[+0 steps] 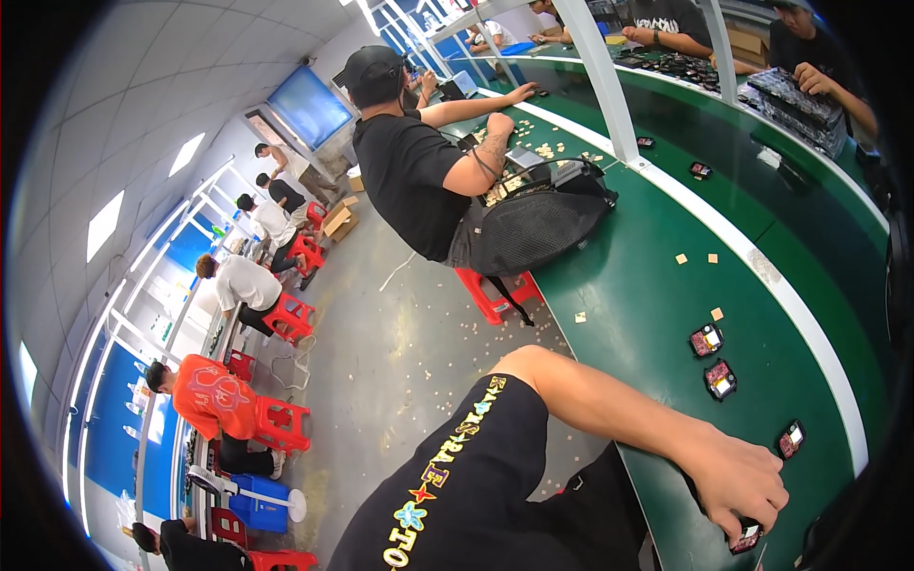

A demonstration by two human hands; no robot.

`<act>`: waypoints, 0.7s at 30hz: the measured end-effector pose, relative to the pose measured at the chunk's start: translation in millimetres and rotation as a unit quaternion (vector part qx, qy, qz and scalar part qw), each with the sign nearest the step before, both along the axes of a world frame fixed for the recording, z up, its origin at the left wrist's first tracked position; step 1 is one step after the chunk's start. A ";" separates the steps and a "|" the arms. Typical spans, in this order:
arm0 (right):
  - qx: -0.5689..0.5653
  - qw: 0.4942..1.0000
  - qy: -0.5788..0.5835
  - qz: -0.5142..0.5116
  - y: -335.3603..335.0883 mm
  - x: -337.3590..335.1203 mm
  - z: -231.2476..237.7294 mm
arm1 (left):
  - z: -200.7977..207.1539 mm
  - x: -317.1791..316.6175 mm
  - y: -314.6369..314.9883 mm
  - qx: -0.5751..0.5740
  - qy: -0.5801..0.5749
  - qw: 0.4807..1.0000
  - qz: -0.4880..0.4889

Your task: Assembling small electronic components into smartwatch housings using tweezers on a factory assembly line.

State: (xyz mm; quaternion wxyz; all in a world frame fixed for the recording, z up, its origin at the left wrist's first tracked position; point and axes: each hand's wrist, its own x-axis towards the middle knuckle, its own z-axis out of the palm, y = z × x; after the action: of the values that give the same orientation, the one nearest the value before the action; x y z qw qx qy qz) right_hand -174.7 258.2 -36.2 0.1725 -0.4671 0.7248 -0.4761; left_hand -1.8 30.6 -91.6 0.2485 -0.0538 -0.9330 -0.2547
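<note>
My left hand (738, 483) reaches over the green bench from the lower middle, its fingers closed around a small black-cased electronic unit (747, 539) with a reddish circuit board. My thumb and fingertips grip its upper edge, and the hand covers part of it. A similar unit (791, 439) lies just beyond my knuckles. Two more, an open-faced unit (721, 380) and another unit (706, 340) with a pale square part, rest farther up the bench. My right hand is out of view.
The green workbench (628, 285) carries a white rail (762, 266) and small tan square pieces (717, 314). Ahead, a co-worker in black (409, 171) sits near a black mesh bag (543, 228). Others sit on red stools (281, 423) at left; scraps litter the floor.
</note>
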 end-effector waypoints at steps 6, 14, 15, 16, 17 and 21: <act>-0.010 1.000 -0.007 -0.001 -1.5 0.9 2.0 | 0.7 -3.8 -1.7 0.028 0.007 0.999 -0.013; -0.007 0.999 0.038 0.023 4.3 -6.6 -0.4 | 1.8 -2.2 0.6 0.030 -0.004 1.000 -0.007; -0.007 0.999 0.045 0.030 3.8 -5.9 0.6 | 1.7 -1.6 0.7 0.034 -0.001 0.999 -0.007; -0.007 0.998 0.045 0.030 4.0 -6.3 0.6 | 1.0 -1.4 1.0 0.034 0.000 0.999 -0.007; -0.005 0.998 0.050 0.033 4.3 -6.9 0.0 | 0.2 -1.0 1.5 0.031 0.003 1.000 -0.003; -0.015 0.999 0.025 0.023 0.6 -0.7 0.6 | 6.4 4.0 0.0 0.011 -0.001 1.000 0.003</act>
State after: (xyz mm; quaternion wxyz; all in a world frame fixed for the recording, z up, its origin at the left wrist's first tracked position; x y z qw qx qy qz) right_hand -175.4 258.8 -35.6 0.1580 -0.4978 0.7112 -0.4705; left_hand 2.1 30.7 -85.2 0.2493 -0.0483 -0.9305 -0.2639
